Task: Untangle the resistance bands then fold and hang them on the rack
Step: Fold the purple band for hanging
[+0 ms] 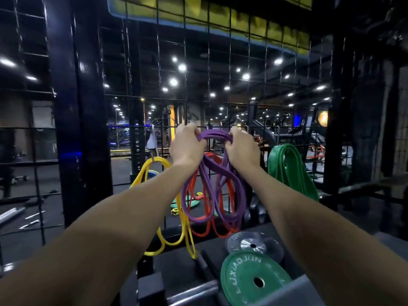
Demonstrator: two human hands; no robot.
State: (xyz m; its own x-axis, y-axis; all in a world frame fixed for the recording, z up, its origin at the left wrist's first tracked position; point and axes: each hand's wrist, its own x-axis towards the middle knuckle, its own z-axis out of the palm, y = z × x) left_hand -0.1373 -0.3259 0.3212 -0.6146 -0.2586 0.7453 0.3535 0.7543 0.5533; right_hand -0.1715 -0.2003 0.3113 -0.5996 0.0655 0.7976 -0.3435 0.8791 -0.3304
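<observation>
A purple resistance band (215, 138), folded into several loops, is held up against the black wire grid rack (220, 102). My left hand (187, 146) grips its top on the left and my right hand (241, 149) grips it on the right. The purple loops hang down between my forearms. Behind them a red band (204, 230) hangs on the rack. A yellow band (154, 164) hangs to the left and a green band (289, 171) to the right.
Below the bands stands a weight rack with a green plate (249, 281) and a grey plate (254, 245). A thick black post (81, 129) stands on the left. Gym machines show through the grid.
</observation>
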